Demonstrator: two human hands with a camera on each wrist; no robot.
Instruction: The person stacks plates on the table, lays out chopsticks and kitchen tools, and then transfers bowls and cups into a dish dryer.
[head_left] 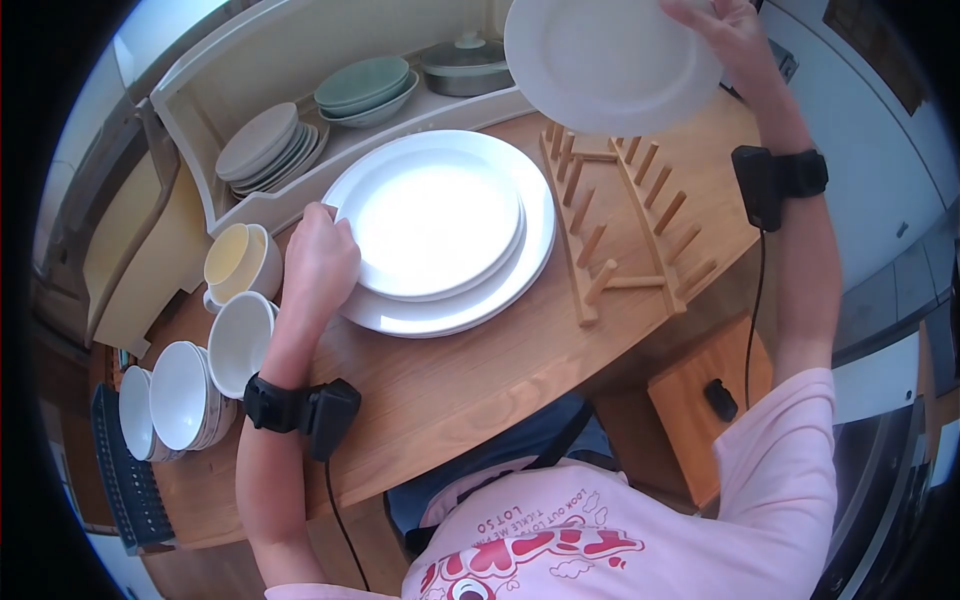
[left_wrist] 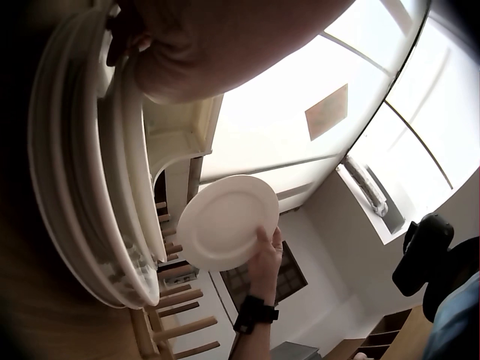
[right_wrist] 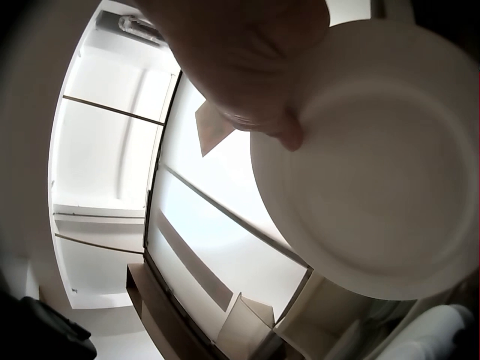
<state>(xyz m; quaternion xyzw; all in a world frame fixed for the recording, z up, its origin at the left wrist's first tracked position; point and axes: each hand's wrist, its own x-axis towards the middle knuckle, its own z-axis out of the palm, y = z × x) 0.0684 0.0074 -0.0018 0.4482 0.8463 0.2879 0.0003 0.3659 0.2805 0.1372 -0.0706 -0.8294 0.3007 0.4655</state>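
My right hand (head_left: 735, 40) holds a white plate (head_left: 615, 65) up by its rim, above the far end of a wooden dish rack (head_left: 657, 225). In the right wrist view the thumb lies on the rim of that raised plate (right_wrist: 382, 165). On the table, smaller white plates (head_left: 435, 220) sit on larger white plates (head_left: 500, 300). My left hand (head_left: 322, 258) grips the left rim of the smaller plates with curled fingers. The left wrist view shows this stack edge-on (left_wrist: 82, 165), the hand at its top end.
White bowls (head_left: 180, 395) and cups (head_left: 240, 265) line the table's left side, beside a dark perforated tray (head_left: 130, 480). Behind stands a cream shelf (head_left: 215, 115) with small plates (head_left: 258, 140), green bowls (head_left: 362, 82) and a lidded pot (head_left: 465, 65). A wooden stool (head_left: 690, 390) is below right.
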